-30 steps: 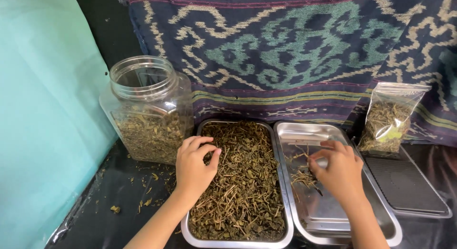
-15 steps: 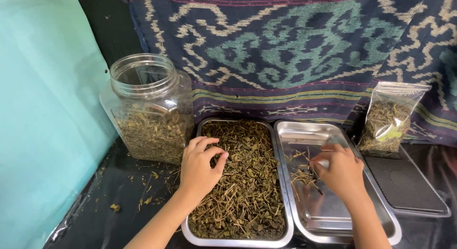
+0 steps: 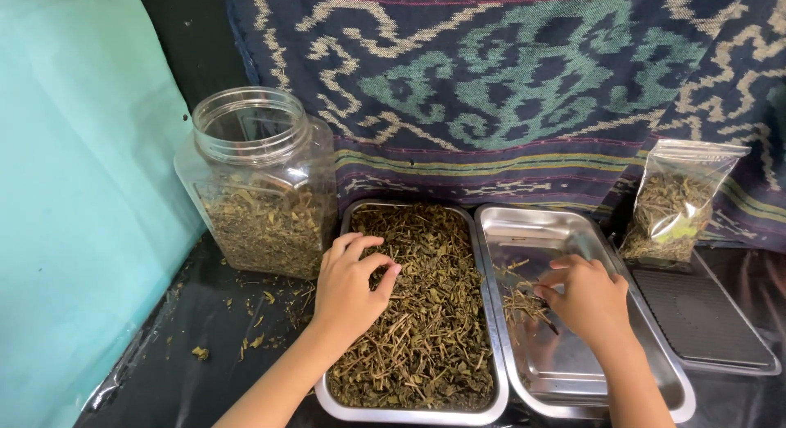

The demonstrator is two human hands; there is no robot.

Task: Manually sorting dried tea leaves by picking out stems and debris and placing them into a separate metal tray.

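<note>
Dried herb mix [image 3: 417, 313] fills the left steel tray [image 3: 409, 413], stems and leaf bits piled nearly to the rim. Left hand [image 3: 350, 285] rests palm-down on the heap near that tray's left edge, fingers curled loosely into the material, thumb toward the middle; not clear it has anything pinched. Right hand [image 3: 591, 301] sits over the right steel tray [image 3: 524, 223], which touches the left tray's right side; fingertips drawn together over a small stem pile [image 3: 520, 301], narrow pinch, can't tell what's in it.

Clear plastic jar [image 3: 258, 186], open, part full of the same herb, stands just left of the left tray. Sealed bag of herb [image 3: 679, 203] leans on the patterned cloth [image 3: 508, 92], far side of the right tray, beside a black ridged tray [image 3: 696, 313].

Judgement on sorting well: rake shallow with left fingertips, spread the heap thin, lift stems singly, keep them off the loose crumbs [image 3: 254, 313] on the black sheet.
</note>
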